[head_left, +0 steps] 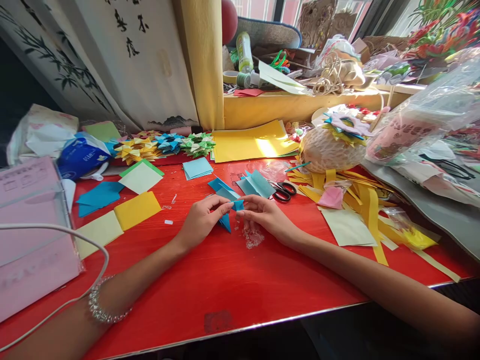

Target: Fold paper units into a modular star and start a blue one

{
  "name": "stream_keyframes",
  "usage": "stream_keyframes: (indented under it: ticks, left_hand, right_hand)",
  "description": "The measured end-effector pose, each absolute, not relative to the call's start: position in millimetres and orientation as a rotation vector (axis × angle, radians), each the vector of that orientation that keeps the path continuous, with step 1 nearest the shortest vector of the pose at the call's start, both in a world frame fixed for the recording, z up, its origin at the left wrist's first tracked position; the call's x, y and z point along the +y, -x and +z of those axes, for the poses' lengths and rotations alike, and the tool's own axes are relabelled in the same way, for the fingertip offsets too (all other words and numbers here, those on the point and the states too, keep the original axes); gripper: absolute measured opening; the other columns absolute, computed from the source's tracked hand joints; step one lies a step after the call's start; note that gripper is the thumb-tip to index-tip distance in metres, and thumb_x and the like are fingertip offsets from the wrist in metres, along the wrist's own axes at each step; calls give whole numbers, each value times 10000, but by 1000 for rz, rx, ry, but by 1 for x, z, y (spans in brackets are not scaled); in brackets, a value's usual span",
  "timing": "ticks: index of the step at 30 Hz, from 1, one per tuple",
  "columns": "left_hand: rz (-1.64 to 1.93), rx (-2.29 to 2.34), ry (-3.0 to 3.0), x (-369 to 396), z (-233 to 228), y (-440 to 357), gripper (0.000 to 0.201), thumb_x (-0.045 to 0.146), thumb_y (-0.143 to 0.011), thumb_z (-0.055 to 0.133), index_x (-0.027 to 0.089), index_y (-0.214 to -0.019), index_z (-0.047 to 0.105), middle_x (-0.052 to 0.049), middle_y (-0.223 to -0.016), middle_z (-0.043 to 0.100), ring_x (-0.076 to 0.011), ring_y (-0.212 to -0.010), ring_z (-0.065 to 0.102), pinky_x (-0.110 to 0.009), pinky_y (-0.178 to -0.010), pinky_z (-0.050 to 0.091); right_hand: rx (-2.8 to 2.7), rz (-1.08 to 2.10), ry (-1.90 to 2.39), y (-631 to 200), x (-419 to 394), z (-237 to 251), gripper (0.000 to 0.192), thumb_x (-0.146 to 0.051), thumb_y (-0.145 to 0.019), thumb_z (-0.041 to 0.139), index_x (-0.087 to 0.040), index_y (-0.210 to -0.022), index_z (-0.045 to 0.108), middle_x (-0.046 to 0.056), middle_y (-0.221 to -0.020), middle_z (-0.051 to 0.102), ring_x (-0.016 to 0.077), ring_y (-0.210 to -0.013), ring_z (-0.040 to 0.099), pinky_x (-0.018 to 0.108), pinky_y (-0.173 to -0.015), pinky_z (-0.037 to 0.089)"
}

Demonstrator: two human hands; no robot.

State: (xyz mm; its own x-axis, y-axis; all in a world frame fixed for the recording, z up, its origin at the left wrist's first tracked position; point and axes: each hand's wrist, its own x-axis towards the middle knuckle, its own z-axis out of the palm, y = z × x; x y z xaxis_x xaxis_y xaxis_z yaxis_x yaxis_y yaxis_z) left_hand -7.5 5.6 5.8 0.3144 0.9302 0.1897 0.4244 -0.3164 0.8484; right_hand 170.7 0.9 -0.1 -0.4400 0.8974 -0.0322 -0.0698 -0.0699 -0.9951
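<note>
Between my two hands, above the middle of the red table, is a small folded piece of blue paper point(237, 205). My left hand point(204, 216) pinches its left end between thumb and fingers. The right end is pinched by my right hand point(264, 214). Just below the fingers lies another blue folded paper point(225, 223), partly hidden by my left hand. Behind the hands rest folded blue papers point(257, 184) and a pair of black-handled scissors point(284, 192). Crumpled clear plastic point(253, 237) lies under my right hand.
Yellow sheets point(138, 209), a blue stack point(197, 168) and pale green paper point(348, 227) lie around the red table point(210, 295). Folded paper stars point(170, 144) line the back. A pink box point(33, 235) with a white cable point(101, 255) stands left; yellow strips point(371, 215) lie right.
</note>
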Motion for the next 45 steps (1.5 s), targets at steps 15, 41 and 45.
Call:
stream_keyframes:
  ticks: [15, 41, 45]
  left_hand:
    - [917, 1025, -2108, 5, 8, 9, 182, 316, -813, 506, 176, -857, 614, -37, -839, 607, -154, -809, 554, -264, -758, 425]
    - [684, 1076, -2077, -2, 13, 6, 239, 345, -838, 438, 168, -735, 561, 7, -698, 550, -113, -633, 465, -222, -579, 346]
    - [693, 1029, -1989, -1, 12, 9, 284, 366, -825, 448, 165, -646, 538, 19, -625, 498, -108, -602, 423, -218, -551, 323]
  right_hand:
    - [-1720, 1448, 917, -173, -3, -8, 244, -359, -813, 513, -141, -708, 547, 3, -578, 538, 93, -496, 516, 212, -494, 416]
    - [-2310, 717, 1100, -172, -10, -8, 182, -174, -867, 346, -182, -685, 364, -9, -615, 487, 91, -515, 390, 205, -505, 259]
    - [-2399, 720, 1060, -172, -12, -7, 144, -97, -812, 364, -176, -697, 398, -10, -600, 513, 87, -499, 399, 208, -494, 240]
